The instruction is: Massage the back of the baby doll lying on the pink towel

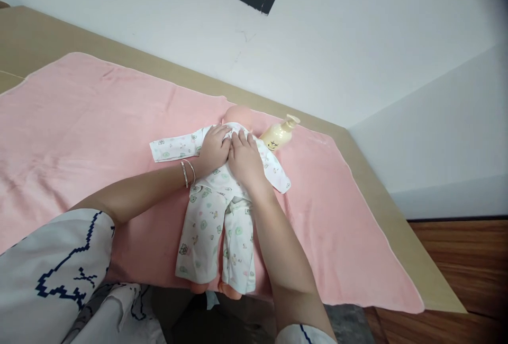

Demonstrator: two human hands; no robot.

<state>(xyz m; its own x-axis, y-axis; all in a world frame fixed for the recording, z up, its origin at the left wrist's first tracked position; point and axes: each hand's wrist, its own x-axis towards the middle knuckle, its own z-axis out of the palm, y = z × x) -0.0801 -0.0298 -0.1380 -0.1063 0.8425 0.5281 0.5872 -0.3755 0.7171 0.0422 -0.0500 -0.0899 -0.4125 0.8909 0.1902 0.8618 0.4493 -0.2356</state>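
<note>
plush pink blanket (337,227); round-headed doll (220,181) in printed clothes (202,227); hands (246,159) resting flat atop.

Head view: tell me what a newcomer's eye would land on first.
First, the doll in its white printed outfit, stretched out mid-picture with the left hand and right hand laid flat, side by side, on its torso. Next, the pink blanket spread under it, filling much of the view. Then the pale yellow pump bottle, just right of the doll's head in the picture.
</note>
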